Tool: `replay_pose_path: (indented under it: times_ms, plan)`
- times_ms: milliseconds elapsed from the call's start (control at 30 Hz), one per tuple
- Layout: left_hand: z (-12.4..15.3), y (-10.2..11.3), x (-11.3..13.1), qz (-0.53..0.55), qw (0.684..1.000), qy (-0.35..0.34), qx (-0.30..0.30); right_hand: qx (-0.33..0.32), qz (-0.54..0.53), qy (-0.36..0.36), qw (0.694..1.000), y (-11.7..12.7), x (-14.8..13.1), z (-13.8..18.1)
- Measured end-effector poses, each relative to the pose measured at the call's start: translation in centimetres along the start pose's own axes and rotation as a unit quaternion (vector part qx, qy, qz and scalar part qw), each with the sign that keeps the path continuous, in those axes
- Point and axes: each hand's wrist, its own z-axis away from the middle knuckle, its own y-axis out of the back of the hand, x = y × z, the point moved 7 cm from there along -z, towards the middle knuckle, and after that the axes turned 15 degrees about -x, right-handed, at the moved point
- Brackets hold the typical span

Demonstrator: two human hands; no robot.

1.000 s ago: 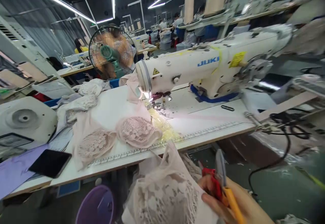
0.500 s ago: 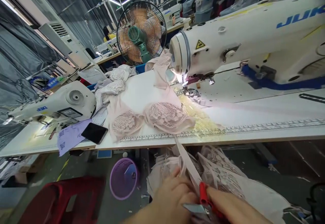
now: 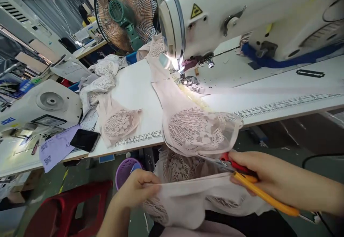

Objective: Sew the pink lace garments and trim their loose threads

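Observation:
My left hand (image 3: 138, 188), thumb and fingers closed, grips the edge of a pale pink lace bra (image 3: 185, 204), stretched sideways over my lap. In my right hand (image 3: 260, 176) are scissors (image 3: 238, 165) with red grips, their blades pointing left. A long orange handle (image 3: 274, 199) with a metal end also sticks out of that hand; its kind is unclear. The right fingertips meet the bra's upper edge, but I cannot tell whether they pinch it. Just above the blades, another lace bra cup (image 3: 190, 127) hangs over the table edge, its strap running up to the sewing machine (image 3: 177, 29).
A second sewing machine (image 3: 51, 102), a black phone (image 3: 85, 140) and a purple printed paper (image 3: 57, 149) are on the left. Lace pieces (image 3: 104, 68) lie piled behind. Below are a purple basket (image 3: 125, 172) and a red stool (image 3: 75, 208). A fan (image 3: 125, 11) stands behind.
My hands have moved apart, and the bra between them is now spread out. The scissors turned toward the table edge. The right cup on the table shifted forward over the edge. The view also shifted.

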Motion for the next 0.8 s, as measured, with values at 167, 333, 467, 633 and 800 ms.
replay_pose_path:
  times_ms: [167,333,467,633,800]
  plan:
    - [-1.7,0.7,-0.6,-0.199,0.977,0.079,0.024,-0.044,0.037,-0.003,0.998,0.1,-1.6,-1.6]
    - [-4.3,-2.0,4.1,-0.256,0.966,-0.040,0.022,-0.066,0.021,0.022,0.997,0.0,-3.2,-1.8]
    - [-5.7,-4.3,8.3,-0.224,0.954,-0.197,0.037,-0.084,0.014,0.039,0.996,0.1,-4.6,-1.7]
    - [-7.4,-4.7,8.0,-0.042,0.983,-0.177,0.030,-0.090,0.059,0.046,0.993,0.7,-5.2,-2.0]
    - [-8.3,-4.9,5.3,0.205,0.972,-0.114,0.015,-0.082,0.080,0.056,0.992,2.1,-5.7,-2.7]
